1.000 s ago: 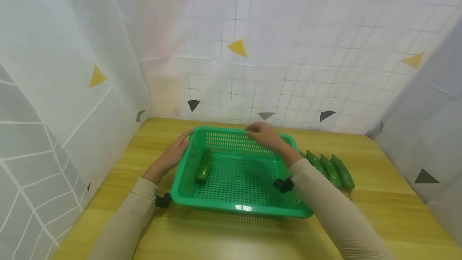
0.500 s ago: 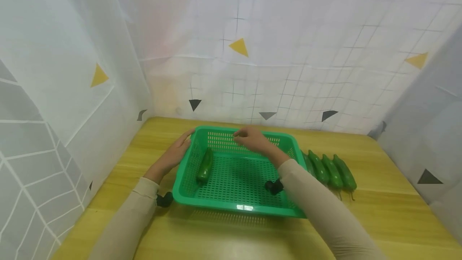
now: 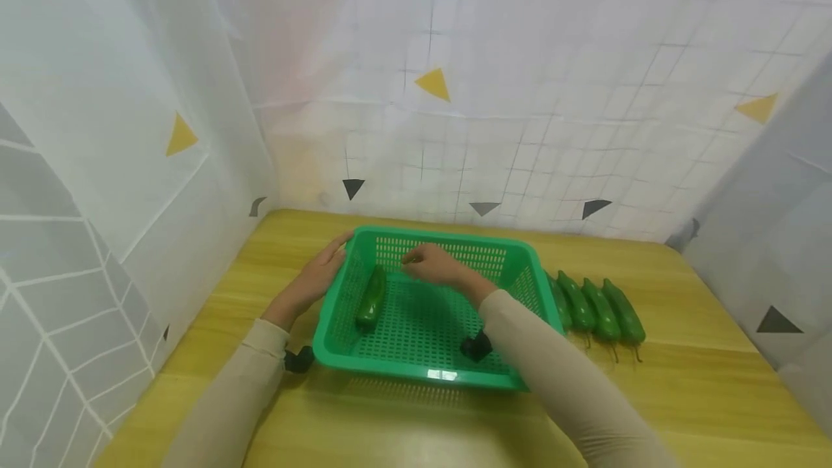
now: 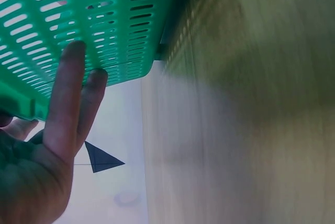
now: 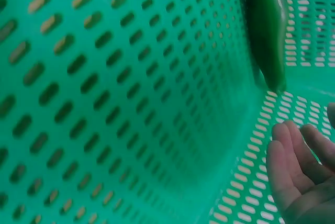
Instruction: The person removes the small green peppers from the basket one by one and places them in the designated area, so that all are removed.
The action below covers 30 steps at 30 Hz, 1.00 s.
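Observation:
My left hand (image 3: 313, 280) rests against the left side of a green plastic basket (image 3: 448, 375). In the left wrist view, straight fingers (image 4: 65, 96) touch the outside of its slotted wall, and other fingers are near the rim, partly out of frame. Over the basket hovers my right hand (image 3: 434, 264), holding nothing, its fingers loosely bent. One long green pepper (image 3: 372, 298) lies inside, along the left wall. The right wrist view puts this pepper (image 5: 269, 30) beyond the right fingertips, with a gap between them.
Several more long green peppers (image 3: 604, 313) lie side by side on the wooden table (image 3: 702, 374), just right of the basket, stems toward me. The nearest one is partly hidden by the basket. A pale patterned curtain (image 3: 520, 92) hangs behind and at both sides.
My right hand has moved left and lower, from the basket's far rim to over its interior. My left hand stays at the left side, and the pepper inside has not moved.

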{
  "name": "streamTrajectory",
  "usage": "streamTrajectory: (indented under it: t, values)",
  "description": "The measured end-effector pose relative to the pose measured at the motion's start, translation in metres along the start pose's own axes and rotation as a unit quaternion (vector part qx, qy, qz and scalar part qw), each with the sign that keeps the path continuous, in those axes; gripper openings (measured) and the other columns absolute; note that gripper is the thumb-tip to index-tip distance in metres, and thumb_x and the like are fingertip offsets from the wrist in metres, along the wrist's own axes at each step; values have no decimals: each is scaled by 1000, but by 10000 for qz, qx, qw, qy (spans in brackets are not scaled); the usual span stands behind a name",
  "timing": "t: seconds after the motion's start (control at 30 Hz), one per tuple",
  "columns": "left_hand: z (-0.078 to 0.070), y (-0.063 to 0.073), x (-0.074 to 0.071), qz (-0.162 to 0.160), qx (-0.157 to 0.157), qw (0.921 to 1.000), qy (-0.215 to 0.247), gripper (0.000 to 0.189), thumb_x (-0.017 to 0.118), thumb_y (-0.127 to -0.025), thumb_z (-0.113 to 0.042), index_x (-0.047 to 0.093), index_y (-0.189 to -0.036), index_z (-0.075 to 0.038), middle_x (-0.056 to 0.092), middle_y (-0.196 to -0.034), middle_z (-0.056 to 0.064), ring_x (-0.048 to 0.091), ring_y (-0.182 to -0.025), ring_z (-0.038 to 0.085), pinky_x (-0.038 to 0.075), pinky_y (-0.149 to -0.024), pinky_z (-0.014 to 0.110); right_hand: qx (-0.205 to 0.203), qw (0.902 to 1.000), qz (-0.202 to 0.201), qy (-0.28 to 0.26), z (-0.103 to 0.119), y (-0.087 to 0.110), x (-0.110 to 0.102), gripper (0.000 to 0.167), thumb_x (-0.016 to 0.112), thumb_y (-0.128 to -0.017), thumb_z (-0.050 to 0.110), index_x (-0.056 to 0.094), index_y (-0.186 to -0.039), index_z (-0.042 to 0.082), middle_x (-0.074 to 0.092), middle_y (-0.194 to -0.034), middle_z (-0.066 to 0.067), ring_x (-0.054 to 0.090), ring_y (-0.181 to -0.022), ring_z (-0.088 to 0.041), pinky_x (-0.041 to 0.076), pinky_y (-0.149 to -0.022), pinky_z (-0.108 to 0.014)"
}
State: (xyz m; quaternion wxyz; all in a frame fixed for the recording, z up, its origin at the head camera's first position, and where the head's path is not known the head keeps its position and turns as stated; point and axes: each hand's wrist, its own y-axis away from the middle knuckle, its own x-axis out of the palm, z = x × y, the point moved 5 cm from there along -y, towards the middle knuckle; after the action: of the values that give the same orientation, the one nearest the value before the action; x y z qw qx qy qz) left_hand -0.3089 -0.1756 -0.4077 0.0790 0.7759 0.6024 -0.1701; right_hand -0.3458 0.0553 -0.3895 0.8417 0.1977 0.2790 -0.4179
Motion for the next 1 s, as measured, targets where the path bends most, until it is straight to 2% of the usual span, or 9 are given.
streamTrajectory:
  t: [0.2, 0.4, 0.7, 0.9, 1.0]
  values:
    - [0, 0, 3, -48, -95, 9999, -14, 50, 29, -113, -30, 25, -162, -19, 39, -152, 16, 44, -130, 37, 39, -104, 57, 58, 9999, 117, 105, -3, -7, 12, 38, 59, -102, 18, 63, -130, -6, 65, -127, -19, 68, -104, -27, 56, -88, -40]
    - [-2, -1, 5, -29, -32, 10000, -37, 51, 29, -113, -31, 25, -162, -17, 40, -152, 19, 45, -130, 38, 40, -103, 57, 282, 9993, 197, 153, 0, -8, 19, 38, 60, -101, 17, 63, -131, -6, 66, -126, -18, 68, -102, -26, 57, -86, -39]
    - [-7, -1, 4, 68, -86, 9999, 30, 51, 26, -114, -25, 21, -163, -11, 36, -154, 24, 44, -131, 44, 41, -102, 60, 548, 9966, 382, 491, 5, -15, 28, 40, 63, -100, 21, 63, -129, -7, 71, -106, -14, 70, -91, -23, 58, -81, -36]
    - [-32, 12, 6, 150, -227, 9996, 82, 50, 27, -113, -19, 21, -161, -6, 32, -156, 26, 39, -136, 46, 36, -106, 62, 782, 9950, 514, 363, 3, -21, 35, 33, 64, -100, 23, 69, -116, -6, 70, -92, -12, 69, -87, -25, 58, -77, -36]
    - [-22, 9, 5, 102, -164, 9998, 32, 51, 28, -113, -24, 23, -162, -11, 36, -154, 24, 42, -134, 43, 38, -105, 61, 818, 9945, 568, 338, 4, -23, 39, 31, 64, -100, 24, 72, -106, -5, 71, -89, -13, 70, -85, -26, 59, -74, -34]
